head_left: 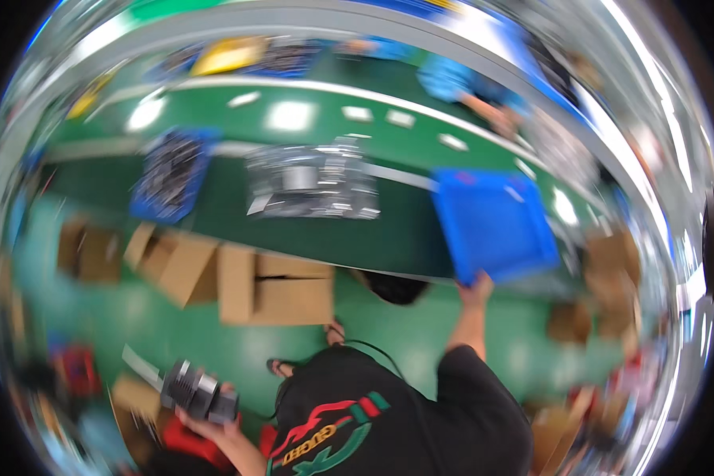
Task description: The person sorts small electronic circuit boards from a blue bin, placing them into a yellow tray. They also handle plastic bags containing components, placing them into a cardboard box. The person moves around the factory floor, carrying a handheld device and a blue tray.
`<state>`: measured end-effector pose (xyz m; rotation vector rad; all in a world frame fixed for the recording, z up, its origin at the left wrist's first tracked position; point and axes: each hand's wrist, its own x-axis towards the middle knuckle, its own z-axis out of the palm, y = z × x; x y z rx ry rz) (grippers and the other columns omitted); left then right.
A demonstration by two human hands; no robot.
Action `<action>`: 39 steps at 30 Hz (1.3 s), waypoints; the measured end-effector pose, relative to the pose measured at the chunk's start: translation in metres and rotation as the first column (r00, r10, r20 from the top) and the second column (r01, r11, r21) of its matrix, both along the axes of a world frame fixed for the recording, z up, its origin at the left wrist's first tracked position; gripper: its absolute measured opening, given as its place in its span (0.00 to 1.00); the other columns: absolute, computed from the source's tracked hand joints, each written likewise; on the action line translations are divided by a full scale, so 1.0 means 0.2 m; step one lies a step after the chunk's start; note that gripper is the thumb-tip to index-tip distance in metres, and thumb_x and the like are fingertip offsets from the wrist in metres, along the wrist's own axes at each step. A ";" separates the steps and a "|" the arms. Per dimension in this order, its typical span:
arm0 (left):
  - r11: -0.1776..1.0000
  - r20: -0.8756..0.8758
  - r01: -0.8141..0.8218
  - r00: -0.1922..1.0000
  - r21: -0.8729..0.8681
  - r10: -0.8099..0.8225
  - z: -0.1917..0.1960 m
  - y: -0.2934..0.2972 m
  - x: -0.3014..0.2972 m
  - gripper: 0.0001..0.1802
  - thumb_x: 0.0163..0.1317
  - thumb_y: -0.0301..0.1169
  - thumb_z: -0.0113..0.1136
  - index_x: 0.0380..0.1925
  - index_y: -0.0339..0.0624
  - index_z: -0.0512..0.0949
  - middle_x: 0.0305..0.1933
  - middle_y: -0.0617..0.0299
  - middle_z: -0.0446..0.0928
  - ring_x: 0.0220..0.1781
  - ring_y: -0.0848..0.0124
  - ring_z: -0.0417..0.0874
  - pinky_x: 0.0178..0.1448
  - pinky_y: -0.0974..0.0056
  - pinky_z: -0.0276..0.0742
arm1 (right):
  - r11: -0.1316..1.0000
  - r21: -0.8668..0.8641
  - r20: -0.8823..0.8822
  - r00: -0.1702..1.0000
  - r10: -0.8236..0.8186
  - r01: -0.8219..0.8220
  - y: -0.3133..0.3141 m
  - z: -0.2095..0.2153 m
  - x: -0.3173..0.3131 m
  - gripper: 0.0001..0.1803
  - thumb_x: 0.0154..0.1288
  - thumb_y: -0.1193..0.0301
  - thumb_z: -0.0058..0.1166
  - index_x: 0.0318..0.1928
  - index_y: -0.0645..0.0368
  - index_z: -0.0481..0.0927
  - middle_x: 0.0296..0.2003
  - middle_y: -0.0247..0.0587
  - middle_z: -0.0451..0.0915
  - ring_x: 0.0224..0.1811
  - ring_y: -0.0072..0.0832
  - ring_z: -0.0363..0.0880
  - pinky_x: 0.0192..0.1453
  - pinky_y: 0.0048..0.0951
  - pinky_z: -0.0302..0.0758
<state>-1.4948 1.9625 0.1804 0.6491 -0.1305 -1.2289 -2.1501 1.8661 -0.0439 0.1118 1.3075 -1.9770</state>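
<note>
My left hand [210, 424], low at the left, is closed around a dark bundle of black blocky parts with light bands [190, 389]; blur hides what kind they are. A pale strip [141, 365] shows just beyond the bundle. On the right, my right hand [475, 289] grips the near edge of a blue plastic tray [492, 226], which lies over the green workbench [404, 238]. No parts show inside the tray. In the middle of the bench sits a pile of clear plastic bags [313, 186] with a white label.
Farther left on the bench is a blue tray of dark parts [170, 174]. Open cardboard boxes [293, 293] stand below the front edge. Across the bench, small white pieces [401, 119] lie on a green belt, and a co-worker's blue sleeves [444, 78] show beyond.
</note>
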 end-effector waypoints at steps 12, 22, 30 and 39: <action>0.923 -0.080 0.385 0.919 -0.020 -0.385 -0.15 -0.05 0.07 0.32 0.61 0.54 0.57 0.63 0.58 0.68 0.62 0.59 0.71 0.56 0.63 0.77 0.50 0.46 0.76 | 0.821 0.467 -0.596 0.803 0.017 0.329 0.78 1.27 0.04 0.07 0.37 0.76 0.54 0.16 0.66 0.71 0.22 0.40 0.71 0.26 0.30 0.68 0.28 0.35 0.64; 0.887 -0.072 0.454 0.885 -0.079 -0.460 -0.13 -0.07 -0.02 0.30 0.63 0.53 0.56 0.62 0.54 0.70 0.59 0.57 0.75 0.54 0.59 0.79 0.51 0.47 0.78 | 0.249 0.620 -0.610 0.258 0.749 0.744 0.58 1.68 0.23 0.39 0.46 0.69 0.57 0.65 0.50 0.67 0.51 0.51 0.76 0.54 0.46 0.75 0.59 0.41 0.69; 0.916 -0.083 0.392 0.913 -0.083 -0.399 -0.12 -0.05 -0.08 0.30 0.62 0.53 0.57 0.62 0.56 0.70 0.61 0.58 0.74 0.54 0.60 0.79 0.50 0.47 0.77 | 0.359 0.425 -0.502 -0.114 0.857 0.831 0.53 1.54 0.30 0.39 0.46 0.76 0.60 0.64 0.48 0.67 0.47 0.50 0.71 0.50 0.47 0.71 0.54 0.44 0.67; 0.915 -0.058 0.402 0.914 -0.019 -0.402 -0.16 0.04 0.06 0.27 0.62 0.52 0.58 0.60 0.59 0.72 0.58 0.60 0.76 0.52 0.62 0.80 0.52 0.46 0.76 | 0.336 0.331 -0.537 -0.117 0.836 0.882 0.67 1.46 0.42 0.43 0.46 0.78 0.59 0.66 0.40 0.66 0.48 0.50 0.68 0.49 0.45 0.69 0.54 0.43 0.66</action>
